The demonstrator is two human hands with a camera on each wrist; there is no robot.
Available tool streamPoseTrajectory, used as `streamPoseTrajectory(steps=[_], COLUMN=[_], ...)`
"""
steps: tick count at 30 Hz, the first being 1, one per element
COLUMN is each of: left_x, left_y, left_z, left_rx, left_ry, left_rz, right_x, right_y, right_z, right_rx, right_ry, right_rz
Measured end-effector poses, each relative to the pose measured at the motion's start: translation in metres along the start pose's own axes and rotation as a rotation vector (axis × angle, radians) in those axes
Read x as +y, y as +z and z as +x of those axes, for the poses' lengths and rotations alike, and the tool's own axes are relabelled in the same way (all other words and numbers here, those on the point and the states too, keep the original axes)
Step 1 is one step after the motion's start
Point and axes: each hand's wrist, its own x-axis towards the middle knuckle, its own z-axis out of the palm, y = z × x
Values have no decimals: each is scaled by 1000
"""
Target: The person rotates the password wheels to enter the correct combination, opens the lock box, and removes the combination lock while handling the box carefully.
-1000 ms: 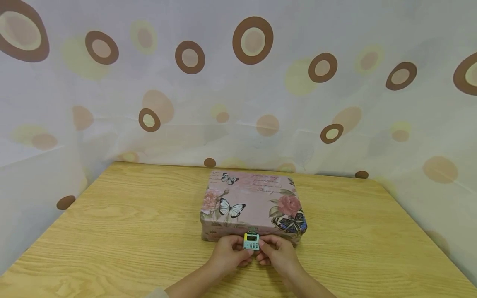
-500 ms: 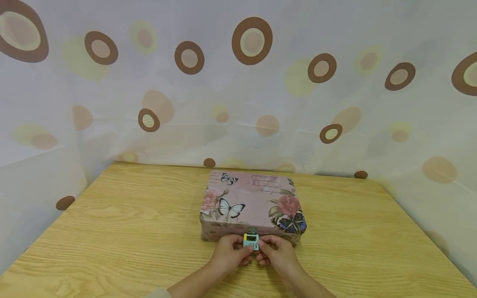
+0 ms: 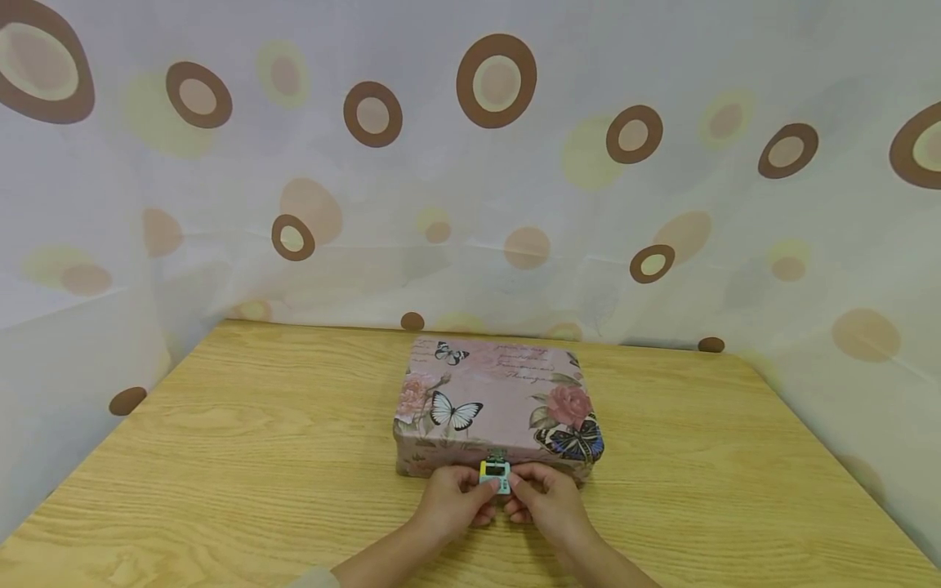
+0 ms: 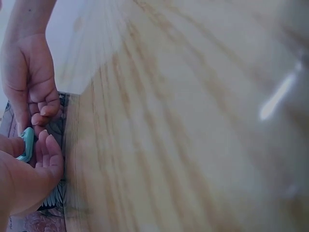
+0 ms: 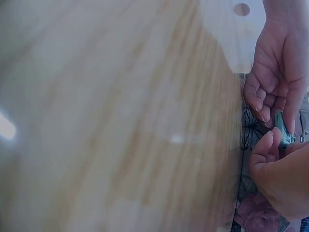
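Note:
A small light-blue combination padlock (image 3: 496,469) with a yellow left edge hangs at the metal clasp (image 3: 497,454) of a pink box (image 3: 500,400) printed with butterflies and roses. The lid is down. My left hand (image 3: 448,502) pinches the padlock from the left, its thumb lying over part of the number dials. From the other side my right hand (image 3: 555,504) pinches its right edge between thumb and finger. In the left wrist view the teal padlock (image 4: 28,145) shows edge-on between both hands. The right wrist view also has the padlock (image 5: 284,137) amid the fingertips.
The box stands on a wooden table (image 3: 257,441) whose surface extends to both sides. Behind and beside the table hangs a pale curtain (image 3: 412,188) with brown and yellow circles.
My left thumb has slid up over the padlock's dials, hiding more of them. The right hand and the box hold their places.

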Motion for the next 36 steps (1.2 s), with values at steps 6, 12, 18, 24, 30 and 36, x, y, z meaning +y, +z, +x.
streamPoseTrajectory(steps=[6, 12, 18, 24, 30, 36], left_x=[0, 0, -3, -1, 0, -2], left_y=[-2, -3, -4, -5, -4, -4], left_z=[-1, -1, 0, 0, 1, 2], left_rx=[-14, -28, -25, -28, -27, -25], left_ry=[9, 30, 42, 51, 55, 54], left_rz=[-12, 15, 30, 11, 13, 28], right_x=[-1, -4, -5, -3, -3, -2], right_y=[0, 0, 2, 1, 0, 0], right_z=[-1, -2, -2, -1, -2, -1], right_rx=[1, 1, 1, 3, -3, -11], right_ry=[6, 21, 26, 23, 21, 18], right_rz=[2, 3, 10, 10, 5, 6])
